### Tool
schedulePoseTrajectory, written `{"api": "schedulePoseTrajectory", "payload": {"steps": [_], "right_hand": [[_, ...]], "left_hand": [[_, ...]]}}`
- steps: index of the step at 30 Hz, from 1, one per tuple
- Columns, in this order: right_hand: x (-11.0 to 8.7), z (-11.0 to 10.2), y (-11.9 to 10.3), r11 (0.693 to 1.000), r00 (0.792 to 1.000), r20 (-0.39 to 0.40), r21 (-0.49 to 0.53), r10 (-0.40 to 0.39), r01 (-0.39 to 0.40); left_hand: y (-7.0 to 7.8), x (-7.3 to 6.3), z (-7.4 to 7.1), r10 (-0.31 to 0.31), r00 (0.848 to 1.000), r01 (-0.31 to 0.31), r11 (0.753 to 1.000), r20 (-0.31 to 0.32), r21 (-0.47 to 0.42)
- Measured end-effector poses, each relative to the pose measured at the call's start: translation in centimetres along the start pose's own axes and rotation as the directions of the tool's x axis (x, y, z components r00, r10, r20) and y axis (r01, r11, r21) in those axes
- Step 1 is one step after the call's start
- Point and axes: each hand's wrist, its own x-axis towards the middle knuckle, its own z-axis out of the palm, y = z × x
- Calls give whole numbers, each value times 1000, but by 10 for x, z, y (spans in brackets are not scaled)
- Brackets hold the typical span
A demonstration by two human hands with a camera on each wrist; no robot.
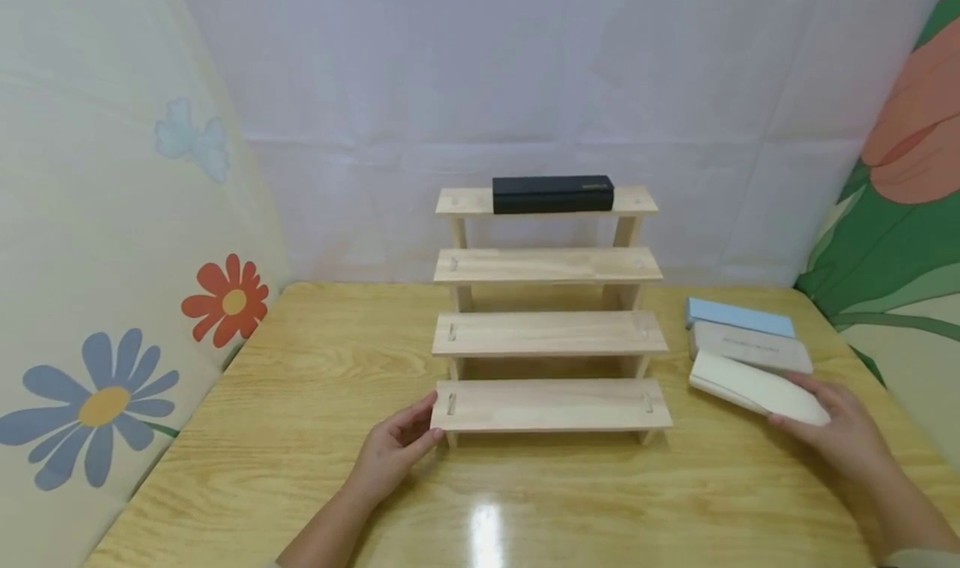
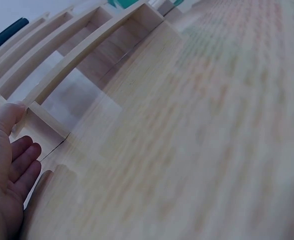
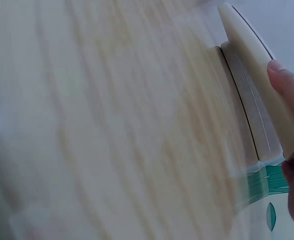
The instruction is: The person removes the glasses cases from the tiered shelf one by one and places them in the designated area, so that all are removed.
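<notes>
We see the white case (image 1: 757, 389) at the right of the tabletop (image 1: 600, 501), in our right hand (image 1: 843, 430). The fingers of that hand pinch it at its right end, the thumb on the near side; whether its underside meets anything, we cannot tell. The case slants, its right end nearer to us than its left.

Just beyond it we have a grey case (image 1: 750, 347) with a faint line of lettering, and on the far side of that a pale blue case (image 1: 738, 316).

To the left of these stands a wooden stand (image 1: 551, 405) of four shelves, rising step by step away from us. Our left hand (image 1: 393, 447) holds the left end of the lowest shelf: thumb and forefinger pinch the edge, and in the left wrist view the other fingers bend loosely below. On the top shelf we find a black case (image 1: 552, 194), lying lengthwise, small lettering near its right end.

Beyond the tabletop we face a creased white cloth (image 1: 375, 176). At our left a pale panel (image 1: 60, 259) bears a blue flower (image 1: 104, 407), a red flower (image 1: 234, 301) and a light blue butterfly (image 1: 191, 138); at our right, another panel (image 1: 915, 176) shows coral petals and green leaves.
</notes>
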Motion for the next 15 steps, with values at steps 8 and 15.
{"api": "schedulePoseTrajectory", "payload": {"steps": [8,15], "right_hand": [[1,6,2,999,1000,13,47,-3,2],[0,8,6,999,1000,1,39,-8,8]], "left_hand": [[1,0,0,-14,1000,14,1000,-16,9],[1,0,1,-10,1000,10,1000,-14,6]]}}
